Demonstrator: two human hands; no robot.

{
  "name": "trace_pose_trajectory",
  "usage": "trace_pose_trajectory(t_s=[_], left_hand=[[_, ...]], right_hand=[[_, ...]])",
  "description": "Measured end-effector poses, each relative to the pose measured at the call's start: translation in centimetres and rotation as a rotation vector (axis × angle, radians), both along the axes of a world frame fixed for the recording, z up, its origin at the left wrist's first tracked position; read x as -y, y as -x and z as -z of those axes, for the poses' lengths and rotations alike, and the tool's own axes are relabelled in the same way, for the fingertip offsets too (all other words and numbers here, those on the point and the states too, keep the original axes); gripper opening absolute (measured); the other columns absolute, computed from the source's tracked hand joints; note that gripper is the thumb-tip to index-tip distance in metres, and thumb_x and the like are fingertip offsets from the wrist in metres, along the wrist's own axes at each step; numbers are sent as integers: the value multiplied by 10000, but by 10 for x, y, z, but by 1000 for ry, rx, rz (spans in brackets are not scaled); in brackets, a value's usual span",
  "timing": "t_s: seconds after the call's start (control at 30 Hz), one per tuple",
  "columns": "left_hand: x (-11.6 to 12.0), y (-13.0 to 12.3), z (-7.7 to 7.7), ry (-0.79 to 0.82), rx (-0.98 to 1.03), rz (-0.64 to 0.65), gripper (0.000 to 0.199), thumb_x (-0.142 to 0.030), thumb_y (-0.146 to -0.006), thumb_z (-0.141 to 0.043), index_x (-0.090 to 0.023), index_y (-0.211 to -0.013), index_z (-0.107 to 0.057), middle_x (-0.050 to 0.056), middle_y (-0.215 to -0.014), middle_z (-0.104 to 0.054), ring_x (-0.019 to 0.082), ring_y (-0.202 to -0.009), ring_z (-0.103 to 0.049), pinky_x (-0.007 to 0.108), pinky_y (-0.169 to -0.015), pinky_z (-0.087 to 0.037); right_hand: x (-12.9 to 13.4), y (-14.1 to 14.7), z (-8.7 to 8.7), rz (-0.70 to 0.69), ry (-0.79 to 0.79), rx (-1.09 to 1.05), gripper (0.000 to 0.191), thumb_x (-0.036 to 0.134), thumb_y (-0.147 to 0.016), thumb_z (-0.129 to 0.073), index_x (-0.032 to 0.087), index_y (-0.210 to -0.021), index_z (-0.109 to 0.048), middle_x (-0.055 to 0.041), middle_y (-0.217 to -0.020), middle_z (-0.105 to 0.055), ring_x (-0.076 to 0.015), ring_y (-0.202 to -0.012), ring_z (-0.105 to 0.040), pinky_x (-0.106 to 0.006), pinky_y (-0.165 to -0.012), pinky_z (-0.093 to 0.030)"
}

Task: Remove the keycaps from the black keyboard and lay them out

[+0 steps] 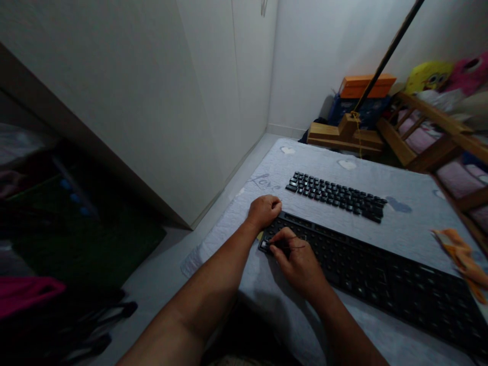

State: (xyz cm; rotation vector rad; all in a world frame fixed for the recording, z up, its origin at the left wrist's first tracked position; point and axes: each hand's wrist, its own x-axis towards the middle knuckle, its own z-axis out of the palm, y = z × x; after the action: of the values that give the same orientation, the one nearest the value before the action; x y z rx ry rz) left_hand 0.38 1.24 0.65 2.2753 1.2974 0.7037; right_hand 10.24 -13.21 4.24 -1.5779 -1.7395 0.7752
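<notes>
A black keyboard (381, 272) lies slantwise on the quilted cover, most of its key sockets bare of caps. My left hand (265, 211) is closed at its far left corner, fingers curled against the edge. Over the near left corner, my right hand (297, 259) pinches a thin wire tool (301, 246) that looks like a keycap puller. Its fingertips are at a corner keycap (265, 244); whether the wire is hooked on it, I cannot tell. Beyond the keyboard, loose black keycaps (335, 195) are laid out in rows.
An orange cloth (459, 254) lies right of the keyboard. The light patterned cover (236, 231) ends at the left, beside the floor and a pale wardrobe (213, 101). Behind stand a wooden stand base (343, 134), an orange box (366, 86) and a wooden rail (438, 114).
</notes>
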Motion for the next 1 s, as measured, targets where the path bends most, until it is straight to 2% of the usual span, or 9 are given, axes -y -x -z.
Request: trace_pose_trajectory(t_s=[0.23, 0.53, 0.77, 1.0], left_hand=[[-1, -1, 1, -4, -3, 1, 225, -263, -868, -521, -202, -870, -738, 28, -885, -743, 158, -814, -651, 240, -745, -462], [-1, -1, 2, -2, -10, -1, 229, -273, -874, -518, -204, -877, -737, 30, -883, -742, 161, -815, -653, 241, -739, -465], [-1, -1, 2, -5, -18, -5, 234, -275, -878, -514, -204, -880, -737, 31, -889, -743, 164, -832, -657, 242, -746, -466], [0, -1, -1, 6, -16, -4, 234, -275, -874, -516, -198, -873, -736, 34, -880, -742, 167, -829, -658, 246, -743, -463]], right_hand=[[4, 9, 1, -8, -104, 78, 72, 221, -880, -510, 193, -895, -575, -78, -851, -656, -227, -831, -619, -352, -770, -457], [-2, 5, -7, -20, 15, 16, 32, 211, -873, -530, 210, -881, -561, -39, -791, -650, -192, -744, -605, -311, -702, -447], [-3, 6, -11, -95, -53, 37, 74, 142, -857, -510, 207, -836, -537, -45, -840, -632, -192, -815, -577, -310, -743, -430], [-3, 1, -11, -45, 4, -29, 64, 167, -855, -530, 206, -880, -574, -25, -772, -643, -181, -742, -594, -301, -717, -438]])
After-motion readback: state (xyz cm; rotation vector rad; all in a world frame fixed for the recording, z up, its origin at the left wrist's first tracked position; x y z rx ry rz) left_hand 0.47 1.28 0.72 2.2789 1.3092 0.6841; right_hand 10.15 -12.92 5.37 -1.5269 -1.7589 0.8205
